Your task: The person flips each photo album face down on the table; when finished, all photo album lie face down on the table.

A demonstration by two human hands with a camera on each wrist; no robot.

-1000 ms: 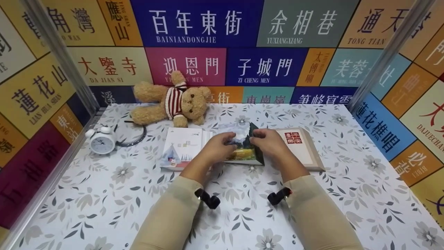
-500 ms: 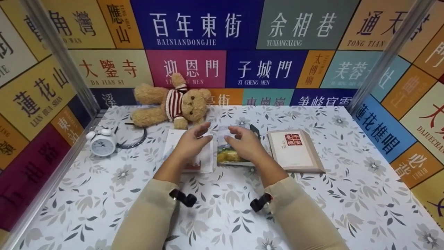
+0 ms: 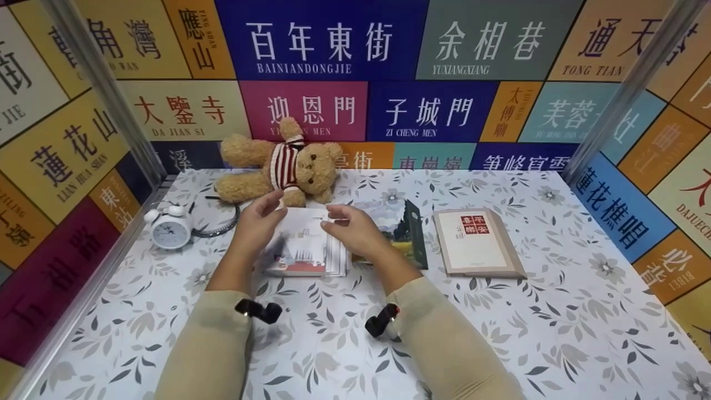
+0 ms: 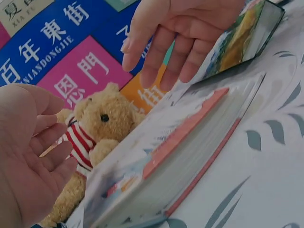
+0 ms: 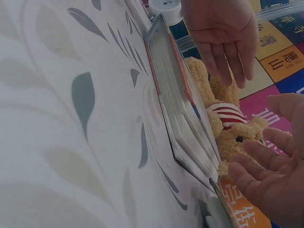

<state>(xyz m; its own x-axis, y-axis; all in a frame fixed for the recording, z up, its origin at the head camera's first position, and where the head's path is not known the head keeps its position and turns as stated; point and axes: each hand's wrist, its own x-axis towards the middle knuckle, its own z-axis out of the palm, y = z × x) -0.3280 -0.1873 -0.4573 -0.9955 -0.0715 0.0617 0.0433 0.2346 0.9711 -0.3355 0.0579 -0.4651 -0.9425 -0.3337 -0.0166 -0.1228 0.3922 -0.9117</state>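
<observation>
A thick white book [image 3: 303, 250] with a small illustrated cover lies on the table between my hands. My left hand [image 3: 250, 230] hovers at its left edge, fingers loosely bent and holding nothing. Over the book's right side is my right hand [image 3: 355, 230], also free, its palm turned toward the other hand. The left wrist view shows both hands apart from the book [image 4: 175, 147], above its cover. To the right lies a book with a painted landscape cover [image 3: 408, 228], partly covered by my right hand and wrist.
A beige book with a red emblem [image 3: 477, 250] lies farther right. Behind the white book a teddy bear [image 3: 286, 166] in a striped shirt lies on its side. At the left stand a white alarm clock [image 3: 170, 228] and a dark coiled band [image 3: 219, 226]. Printed panels enclose the table.
Both hands have let go of the landscape book and shifted left to the white book. The landscape book lies beside it; the other things stay where they were.
</observation>
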